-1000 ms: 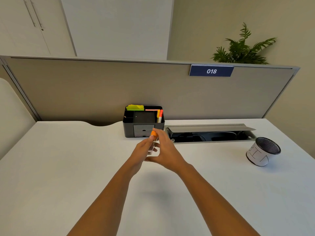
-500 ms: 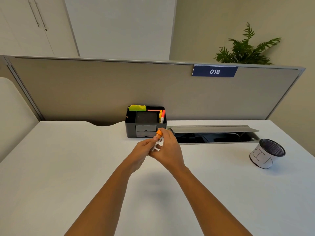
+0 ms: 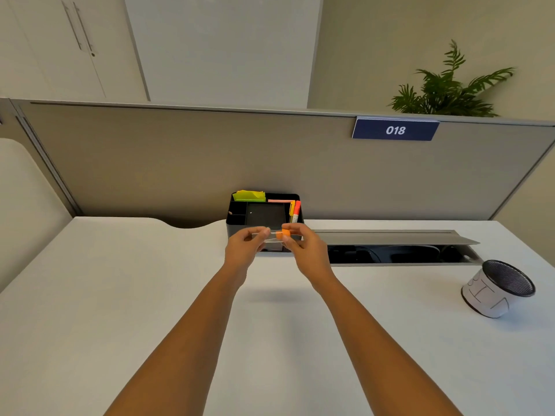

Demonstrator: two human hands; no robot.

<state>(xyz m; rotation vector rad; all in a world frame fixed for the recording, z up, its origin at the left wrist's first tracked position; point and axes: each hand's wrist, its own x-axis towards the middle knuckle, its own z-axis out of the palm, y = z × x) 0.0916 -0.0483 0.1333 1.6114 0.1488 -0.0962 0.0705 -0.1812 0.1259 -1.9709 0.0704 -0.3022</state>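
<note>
- Pinching the clear barrel of the marker (image 3: 270, 236) at its left end with the left grip (image 3: 243, 250), thumb and fingertips pressed onto it.
- Pinching the orange cap (image 3: 284, 234) at the right end of the marker with the right grip (image 3: 309, 250), fingers curled round it.
- Holding the marker level and crosswise, raised above the tabletop (image 3: 120, 295) and apart from it.
- Positioned just in front of the black organizer (image 3: 265, 216), overlapping its front wall in view; cannot tell whether touching.
- Backed by the partition (image 3: 150, 163) along the rear tabletop edge, with the organizer set against it.
- Flanked just to the right by the open cable tray (image 3: 390, 238), recessed along the same rear edge.
- Kept well apart from the mesh cup (image 3: 495, 292) near the right tabletop edge.
- Bounded on the left by a curved notch in the rear edge.
- Leaving broad open tabletop to the left, to the right, and beneath both forearms, down to the near edge.
</note>
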